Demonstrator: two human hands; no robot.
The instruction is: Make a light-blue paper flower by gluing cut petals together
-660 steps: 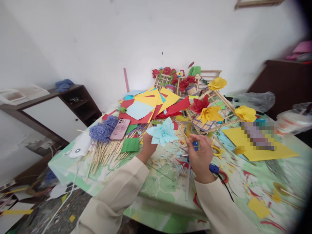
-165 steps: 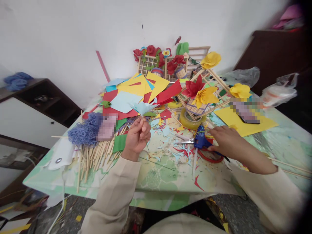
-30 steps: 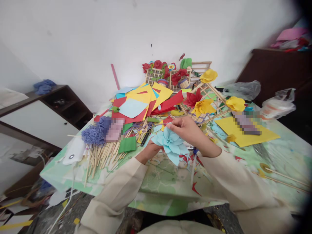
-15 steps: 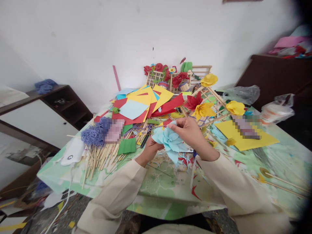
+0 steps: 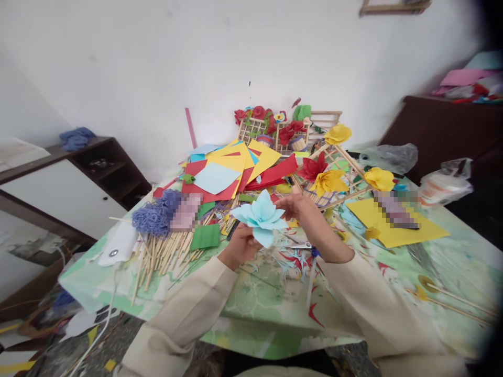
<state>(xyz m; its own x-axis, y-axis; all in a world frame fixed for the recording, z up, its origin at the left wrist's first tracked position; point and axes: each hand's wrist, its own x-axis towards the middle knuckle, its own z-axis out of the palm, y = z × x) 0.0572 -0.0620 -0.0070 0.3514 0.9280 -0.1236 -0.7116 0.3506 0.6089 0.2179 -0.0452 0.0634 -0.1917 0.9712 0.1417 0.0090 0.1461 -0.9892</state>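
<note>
A light-blue paper flower (image 5: 262, 213) with pointed, layered petals faces up over the middle of the table. From below, my left hand (image 5: 239, 247) grips it, with the fingers closed under the petals. My right hand (image 5: 310, 220) is just to the right of the flower, its loosely curved fingers apart and pointing at the petals. Whether a fingertip touches the right petal is hard to see. Beneath my right wrist lies a pair of scissors (image 5: 302, 245), partly covered by the hand. Blue and red paper scraps (image 5: 293, 262) are scattered around it.
Left of my hands are bamboo sticks (image 5: 161, 256), purple yarn (image 5: 153, 214) and folded green paper (image 5: 205, 236). Coloured sheets (image 5: 220, 178) are piled behind. A stick lattice with yellow flowers (image 5: 330, 180), a yellow sheet (image 5: 424, 230) and a bagged cup (image 5: 444, 186) stand or lie rightward.
My right hand has let go of the flower's petals and moved slightly away from it. The flower has shifted a little left and tipped to face more upward in my left hand.
</note>
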